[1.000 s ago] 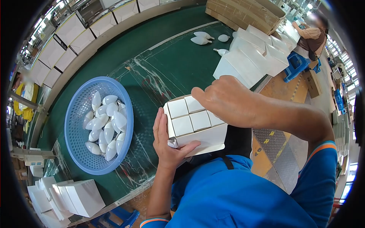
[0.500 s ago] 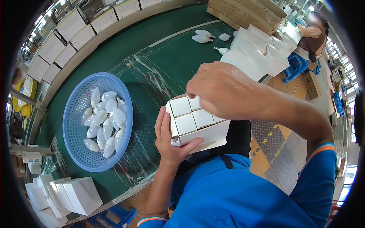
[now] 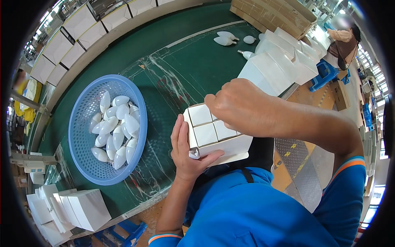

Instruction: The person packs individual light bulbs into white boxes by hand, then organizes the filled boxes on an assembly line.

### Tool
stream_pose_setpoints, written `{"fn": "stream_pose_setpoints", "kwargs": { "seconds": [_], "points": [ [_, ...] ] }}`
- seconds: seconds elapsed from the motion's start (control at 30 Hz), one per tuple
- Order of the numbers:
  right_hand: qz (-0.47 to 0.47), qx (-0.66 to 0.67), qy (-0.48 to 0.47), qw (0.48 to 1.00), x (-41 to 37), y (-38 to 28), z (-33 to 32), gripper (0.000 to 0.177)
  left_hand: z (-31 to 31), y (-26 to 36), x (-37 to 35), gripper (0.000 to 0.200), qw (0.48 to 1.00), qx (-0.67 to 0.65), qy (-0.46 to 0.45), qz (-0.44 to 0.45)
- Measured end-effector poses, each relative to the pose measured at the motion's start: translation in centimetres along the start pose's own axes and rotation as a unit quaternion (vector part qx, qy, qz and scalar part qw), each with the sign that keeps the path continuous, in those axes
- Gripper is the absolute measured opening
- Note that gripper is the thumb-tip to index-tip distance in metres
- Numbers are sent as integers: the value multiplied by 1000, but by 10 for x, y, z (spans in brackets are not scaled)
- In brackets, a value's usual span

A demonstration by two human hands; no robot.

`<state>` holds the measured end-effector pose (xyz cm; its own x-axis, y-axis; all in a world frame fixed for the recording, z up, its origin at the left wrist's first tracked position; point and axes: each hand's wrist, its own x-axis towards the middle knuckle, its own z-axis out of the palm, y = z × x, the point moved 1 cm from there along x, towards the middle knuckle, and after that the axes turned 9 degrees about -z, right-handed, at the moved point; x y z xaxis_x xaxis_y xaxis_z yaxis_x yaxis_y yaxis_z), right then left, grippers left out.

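Note:
An open white carton holds several small white boxes packed in rows. My left hand is wrapped round the carton's left end, fingers along the side and thumb along the front. Over the carton's right part lies my right hand, its fingers curled down at the small boxes; the fingertips and anything in them are hidden. Left of the carton, a blue perforated basket holds several white bulbs with pointed tips.
More bulbs lie at the table's far side, beside white cartons and a brown cardboard box. White boxes stand at the lower left. A person is beyond a blue stool at the upper right.
The view has shifted slightly. My right hand has turned a little, with its fingers further down over the small boxes. My left hand keeps its hold on the carton.

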<state>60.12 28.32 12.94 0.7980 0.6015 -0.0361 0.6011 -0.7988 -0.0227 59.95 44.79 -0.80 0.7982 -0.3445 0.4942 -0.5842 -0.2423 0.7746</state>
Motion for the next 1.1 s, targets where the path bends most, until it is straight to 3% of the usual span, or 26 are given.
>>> {"fn": "stream_pose_setpoints", "kwargs": {
  "seconds": [0.17,0.3,0.4,0.47,0.6,0.83,0.9,1.1],
  "points": [
    [-43,-86,15,995,-2,-1,10,13,-1,4,4,98,999,30,17,15],
    [18,6,24,1000,-4,12,4,12,0,4,1,97,998,37,25,44],
    [26,-6,98,995,0,9,-6,12,1,4,2,97,998,57,20,33],
    [-21,3,176,984,4,-6,-13,13,2,1,-2,102,999,35,7,17],
    [-16,2,85,996,10,-6,9,13,2,4,0,102,999,29,6,14],
    [-22,21,65,997,20,-11,4,14,1,4,3,99,998,37,24,39],
    [-2,10,5,1000,25,-14,3,16,1,3,2,99,999,38,19,33],
    [-31,-35,37,998,29,-15,9,19,3,2,1,99,999,35,21,33]
  ]
}}
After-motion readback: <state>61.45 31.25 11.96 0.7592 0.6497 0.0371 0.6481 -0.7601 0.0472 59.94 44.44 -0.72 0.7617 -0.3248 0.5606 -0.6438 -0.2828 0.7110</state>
